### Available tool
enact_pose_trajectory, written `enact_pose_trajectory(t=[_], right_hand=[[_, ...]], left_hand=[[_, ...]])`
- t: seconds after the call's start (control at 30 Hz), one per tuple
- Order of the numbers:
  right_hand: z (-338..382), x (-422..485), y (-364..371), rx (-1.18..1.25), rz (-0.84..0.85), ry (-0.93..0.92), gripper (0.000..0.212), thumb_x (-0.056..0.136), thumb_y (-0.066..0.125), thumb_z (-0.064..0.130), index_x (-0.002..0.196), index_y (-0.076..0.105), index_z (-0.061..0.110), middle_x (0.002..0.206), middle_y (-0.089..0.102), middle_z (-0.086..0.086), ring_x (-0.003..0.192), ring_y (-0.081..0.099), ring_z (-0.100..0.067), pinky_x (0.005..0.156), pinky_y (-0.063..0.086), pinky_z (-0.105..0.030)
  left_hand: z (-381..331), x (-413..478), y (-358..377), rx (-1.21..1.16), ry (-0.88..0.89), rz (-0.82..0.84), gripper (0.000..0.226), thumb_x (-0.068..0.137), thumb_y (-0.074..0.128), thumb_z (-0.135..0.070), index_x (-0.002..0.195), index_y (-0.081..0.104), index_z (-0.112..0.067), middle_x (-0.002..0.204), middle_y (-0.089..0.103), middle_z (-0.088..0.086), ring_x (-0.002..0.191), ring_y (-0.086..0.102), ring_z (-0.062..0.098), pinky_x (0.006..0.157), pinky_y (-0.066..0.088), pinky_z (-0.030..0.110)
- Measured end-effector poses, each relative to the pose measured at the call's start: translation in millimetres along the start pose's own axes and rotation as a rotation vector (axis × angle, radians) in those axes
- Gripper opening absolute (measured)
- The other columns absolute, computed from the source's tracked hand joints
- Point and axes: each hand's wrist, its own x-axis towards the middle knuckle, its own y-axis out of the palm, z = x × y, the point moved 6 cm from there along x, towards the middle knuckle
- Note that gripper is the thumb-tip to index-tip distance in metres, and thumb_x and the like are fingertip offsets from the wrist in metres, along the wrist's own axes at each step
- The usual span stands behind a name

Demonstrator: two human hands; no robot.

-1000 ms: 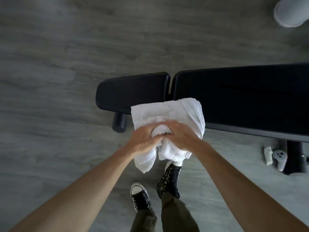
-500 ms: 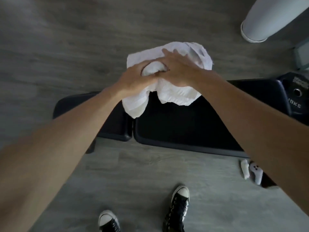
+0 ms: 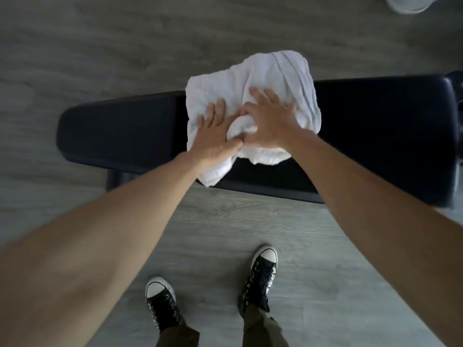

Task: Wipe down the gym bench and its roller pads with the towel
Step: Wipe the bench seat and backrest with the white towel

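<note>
A black padded gym bench (image 3: pixel 375 136) runs left to right across the middle of the view, its shorter seat pad (image 3: pixel 120 131) on the left. A crumpled white towel (image 3: pixel 275 76) lies over the bench where the two pads meet, and it overhangs the far edge. My left hand (image 3: pixel 213 139) presses flat on the towel's left part with fingers spread. My right hand (image 3: pixel 268 121) rests on the towel right beside it and bunches a fold under the palm. A dark roller pad (image 3: pixel 112 180) pokes out below the seat's near edge.
Grey wood-look floor (image 3: pixel 250 221) surrounds the bench. My two black sneakers (image 3: pixel 260 274) stand on the floor in front of the bench. The base of a white round object (image 3: pixel 408 3) shows at the top right corner.
Both hands have brought the towel down from the bench's far side onto its top surface. The fingers have spread flatter on the cloth. The view has shifted, so the bench sits higher and more centred.
</note>
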Motion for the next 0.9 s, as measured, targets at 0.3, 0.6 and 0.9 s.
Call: enact_pose_trajectory(t=[0.3, 0.6, 0.9], right_hand=[[52, -159, 62, 0.25, -0.056, 0.07, 0.035, 0.074, 0.076, 0.032, 0.104, 0.06, 0.025, 0.157, 0.039, 0.001, 0.136, 0.038, -0.036, 0.102, 0.044, -0.056], [-21, -123, -114, 0.287, -0.431, 0.041, 0.021, 0.068, 0.056, 0.049, 0.085, 0.052, 0.037, 0.076, 0.056, 0.014, 0.084, 0.055, -0.02, 0.071, 0.039, -0.031], [-111, -55, -33, 0.13, -0.136, 0.134, 0.047, 0.076, 0.072, 0.05, 0.118, 0.059, 0.032, 0.158, 0.033, 0.011, 0.144, 0.028, -0.029, 0.109, 0.027, -0.056]], left_hand=[[-33, -165, 66, -0.076, 0.054, 0.102, 0.078, 0.089, 0.013, -0.064, 0.162, 0.003, -0.038, 0.176, -0.01, 0.012, 0.161, -0.015, 0.034, 0.129, -0.006, 0.056], [-139, -59, -74, -0.271, 0.269, -0.1, 0.044, 0.089, 0.049, -0.042, 0.131, 0.056, -0.032, 0.143, 0.053, 0.002, 0.138, 0.044, 0.027, 0.116, 0.037, 0.054], [-122, 48, 17, -0.117, 0.069, -0.016, 0.06, 0.094, 0.036, -0.048, 0.153, 0.041, -0.037, 0.178, -0.004, 0.001, 0.163, -0.013, 0.024, 0.127, -0.012, 0.054]])
